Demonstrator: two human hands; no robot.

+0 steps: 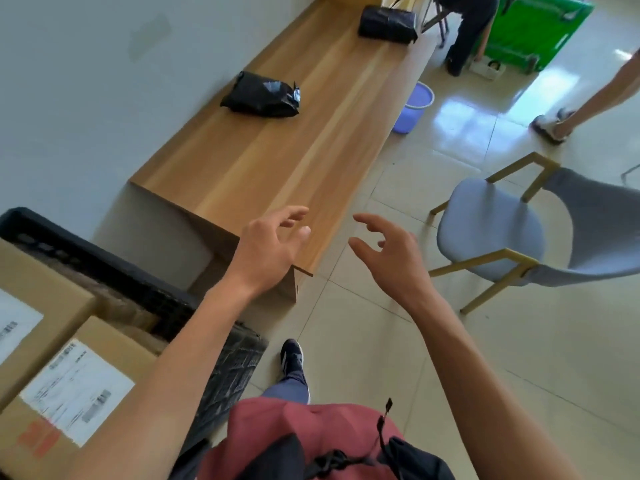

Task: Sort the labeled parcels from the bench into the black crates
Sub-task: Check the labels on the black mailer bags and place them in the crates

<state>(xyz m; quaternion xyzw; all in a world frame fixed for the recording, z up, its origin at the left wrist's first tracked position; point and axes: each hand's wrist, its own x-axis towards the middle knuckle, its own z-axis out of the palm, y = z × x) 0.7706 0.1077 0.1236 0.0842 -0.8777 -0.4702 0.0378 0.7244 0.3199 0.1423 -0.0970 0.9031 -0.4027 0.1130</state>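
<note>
Both hands, left (266,251) and right (388,258), are reaching empty (each grip spread) toward the nearer bag (261,95), needing a step along the surface (277,161).

A plain pale grey wall (86,64) runs along the left. The floor (433,161) is glossy cream tile with thin grout lines, and bright patches of light reflect off it near the top right. A grey-blue chair (491,230) with yellowish wooden legs stands on the tiles at right. A lilac bucket (414,107) sits on the floor further back. In the far corner stands a green cart (533,26), with a small white box (486,68) beside it and the legs of another chair (438,20) just to its left.
</note>
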